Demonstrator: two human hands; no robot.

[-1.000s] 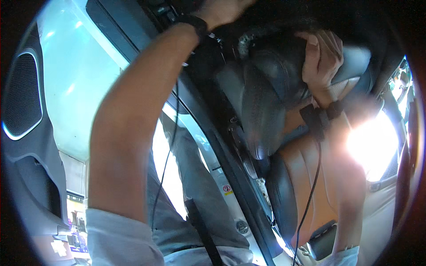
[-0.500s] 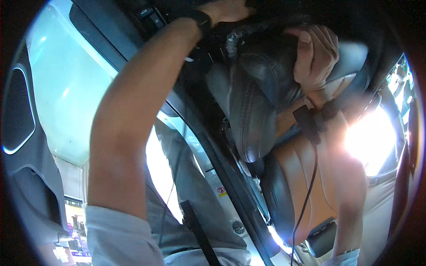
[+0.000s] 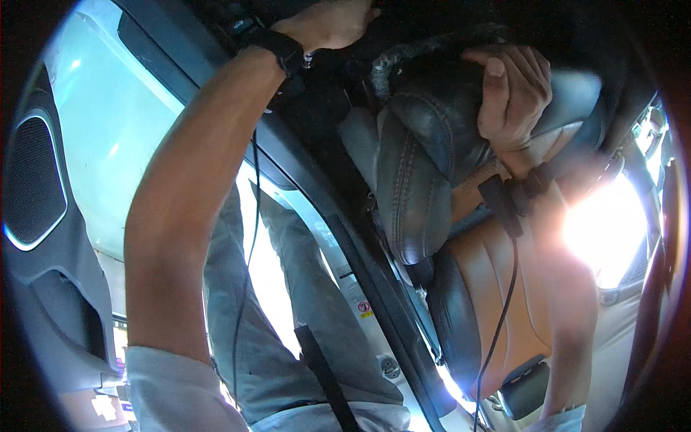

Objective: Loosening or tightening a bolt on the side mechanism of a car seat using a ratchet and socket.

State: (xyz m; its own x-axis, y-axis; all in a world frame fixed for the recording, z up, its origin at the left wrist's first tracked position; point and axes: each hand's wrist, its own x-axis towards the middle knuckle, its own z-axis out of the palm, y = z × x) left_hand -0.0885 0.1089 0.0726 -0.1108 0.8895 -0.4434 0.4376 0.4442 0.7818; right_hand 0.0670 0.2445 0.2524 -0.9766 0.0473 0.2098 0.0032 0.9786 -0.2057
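Observation:
My left hand [image 3: 327, 25] reaches into the dark footwell of a car at the top of the view, with a black band [image 3: 277, 49] round its wrist. Its fingers fade into shadow, so what they touch cannot be made out. Over the front of a dark leather car seat [image 3: 421, 165] with tan panels lies my right hand [image 3: 515, 93]. Its fingers are curled together with the thumb alongside; the palm is hidden, and anything inside it does not show. A black strap with a small dark box [image 3: 499, 205] sits on the right wrist.
An open car door [image 3: 54, 288] with a speaker grille [image 3: 34, 180] stands at the left. The door sill [image 3: 374, 288] runs diagonally between my legs [image 3: 309, 288] and the seat. Thin black cables [image 3: 497, 324] hang from both wrists. Bright light glares at the right.
My left hand and forearm have moved left and a little nearer, showing more of the hand. My right hand keeps its curled pose on the seat.

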